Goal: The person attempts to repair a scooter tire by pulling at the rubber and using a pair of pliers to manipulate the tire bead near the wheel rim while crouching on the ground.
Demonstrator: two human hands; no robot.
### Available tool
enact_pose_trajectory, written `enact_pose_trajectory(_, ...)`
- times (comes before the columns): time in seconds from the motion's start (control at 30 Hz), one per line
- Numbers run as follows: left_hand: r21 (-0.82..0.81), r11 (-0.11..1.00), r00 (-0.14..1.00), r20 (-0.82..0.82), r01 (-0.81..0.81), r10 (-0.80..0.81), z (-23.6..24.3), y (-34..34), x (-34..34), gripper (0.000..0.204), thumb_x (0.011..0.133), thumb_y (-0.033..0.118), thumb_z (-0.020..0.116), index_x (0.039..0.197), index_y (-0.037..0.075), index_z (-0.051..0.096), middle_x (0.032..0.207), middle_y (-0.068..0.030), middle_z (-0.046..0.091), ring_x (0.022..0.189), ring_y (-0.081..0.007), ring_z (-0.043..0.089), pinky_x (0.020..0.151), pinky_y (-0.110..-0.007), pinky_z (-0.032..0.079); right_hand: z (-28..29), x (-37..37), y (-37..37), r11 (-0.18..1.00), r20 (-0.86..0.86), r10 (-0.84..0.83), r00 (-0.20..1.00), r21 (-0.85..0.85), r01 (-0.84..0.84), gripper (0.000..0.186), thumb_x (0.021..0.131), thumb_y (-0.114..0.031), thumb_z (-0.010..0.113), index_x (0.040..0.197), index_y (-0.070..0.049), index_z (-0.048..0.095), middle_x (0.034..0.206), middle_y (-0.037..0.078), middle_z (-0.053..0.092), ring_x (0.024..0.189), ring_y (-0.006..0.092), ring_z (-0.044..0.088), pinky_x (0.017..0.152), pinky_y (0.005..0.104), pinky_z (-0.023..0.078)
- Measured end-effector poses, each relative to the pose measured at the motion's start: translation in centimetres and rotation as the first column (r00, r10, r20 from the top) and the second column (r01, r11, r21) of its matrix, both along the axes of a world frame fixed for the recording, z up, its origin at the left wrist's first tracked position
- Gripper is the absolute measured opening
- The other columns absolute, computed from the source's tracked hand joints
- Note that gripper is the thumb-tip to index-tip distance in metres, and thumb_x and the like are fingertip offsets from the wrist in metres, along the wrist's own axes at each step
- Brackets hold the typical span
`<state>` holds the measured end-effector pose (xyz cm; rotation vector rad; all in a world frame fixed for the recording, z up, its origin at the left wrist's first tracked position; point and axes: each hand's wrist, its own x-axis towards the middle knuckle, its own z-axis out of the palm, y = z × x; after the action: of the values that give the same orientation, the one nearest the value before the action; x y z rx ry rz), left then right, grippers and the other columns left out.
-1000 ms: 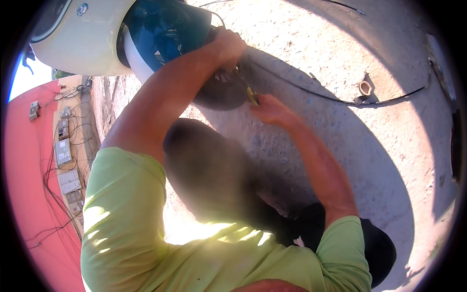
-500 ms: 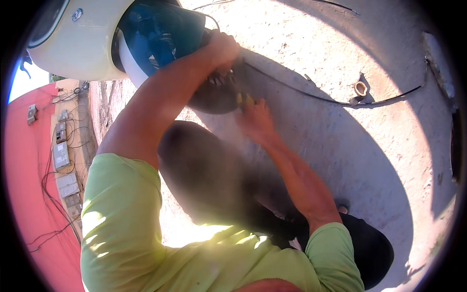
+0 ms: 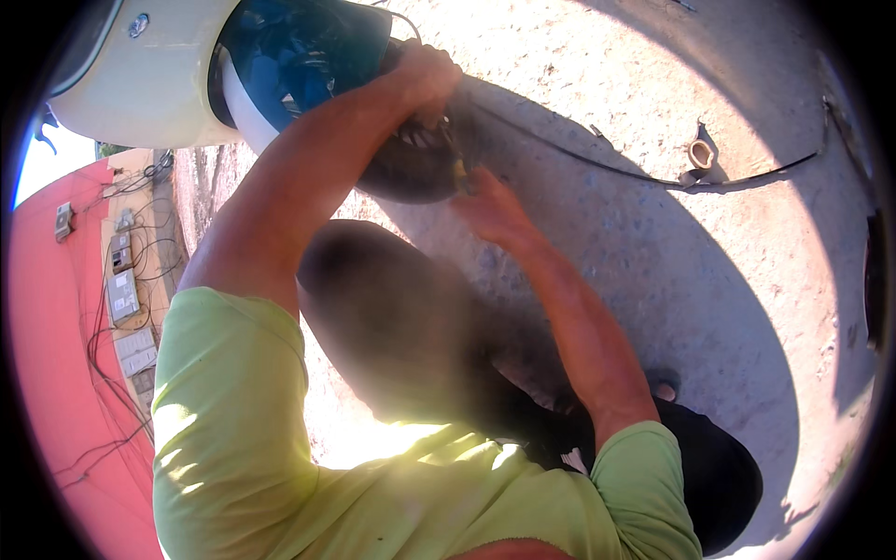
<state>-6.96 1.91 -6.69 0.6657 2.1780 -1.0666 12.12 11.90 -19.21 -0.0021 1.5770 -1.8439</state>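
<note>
A two-wheeler with a cream body (image 3: 149, 79) and a teal-and-white front mudguard (image 3: 299, 56) is at the upper left. My left hand (image 3: 429, 75) is closed at the back edge of the mudguard, just above the dark wheel (image 3: 397, 177); what it grips is hidden. My right hand (image 3: 481, 205) is wrapped round a tool with a yellow handle (image 3: 460, 173), whose blurred far end points up toward the wheel hub below my left hand.
A long black cable (image 3: 635, 175) curves across the shaded, gritty ground (image 3: 653, 280), beside a beige ring-shaped object (image 3: 701, 152). At the left stands a pink wall (image 3: 51, 327) with utility boxes (image 3: 122, 294) and tangled wires. My bent legs (image 3: 373, 280) are below the wheel.
My right hand with the tool has moved left, closer to the wheel, and slightly up in the last half second. My left hand stays at the mudguard's edge.
</note>
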Motion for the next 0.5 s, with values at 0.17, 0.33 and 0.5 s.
enact_pose_trajectory(0.17, -0.004, 1.0, 1.0, -0.004, -0.003, 0.003, -0.2, -0.5, 0.4, 0.057, 0.055, 0.033, 0.093, 0.105, 0.011, 0.076, 0.106, -0.0112, 0.075, 0.1, -0.0296, 0.073, 0.084, -0.044, 0.057, -4.2, -0.6, 1.4, 0.866, 0.453, 0.199, 0.869, -0.496, 0.06, 0.035, 0.096, -0.015, 0.064, 0.13, -0.009, 0.057, 0.11, 0.011, 0.067, 0.087, 0.0223, 0.065, 0.076, 0.0416, 0.054)
enact_pose_trajectory(0.33, -0.038, 0.999, 1.0, -0.015, -0.019, 0.018, 0.6, 0.7, 0.7, 0.052, 0.062, 0.033, 0.092, 0.11, 0.015, 0.078, 0.113, -0.0075, 0.075, 0.108, -0.0249, 0.072, 0.091, -0.046, 0.054, -6.3, -2.2, 3.7, 0.474, 0.414, 0.562, 0.716, -0.871, 0.131, 0.031, 0.096, -0.02, 0.063, 0.126, -0.015, 0.057, 0.108, 0.011, 0.064, 0.092, 0.0233, 0.06, 0.079, 0.0418, 0.051)
enact_pose_trajectory(0.5, 0.014, 0.999, 0.998, -0.052, 0.04, -0.039, 0.3, 0.0, 0.8, 0.059, 0.053, 0.035, 0.095, 0.104, 0.013, 0.077, 0.103, -0.0112, 0.075, 0.098, -0.0294, 0.073, 0.086, -0.044, 0.056, -6.8, -2.6, 3.9, 0.397, 0.373, 0.614, 0.696, -0.908, 0.136, 0.033, 0.097, -0.023, 0.062, 0.128, -0.015, 0.057, 0.113, 0.012, 0.063, 0.092, 0.0243, 0.061, 0.081, 0.0428, 0.051)
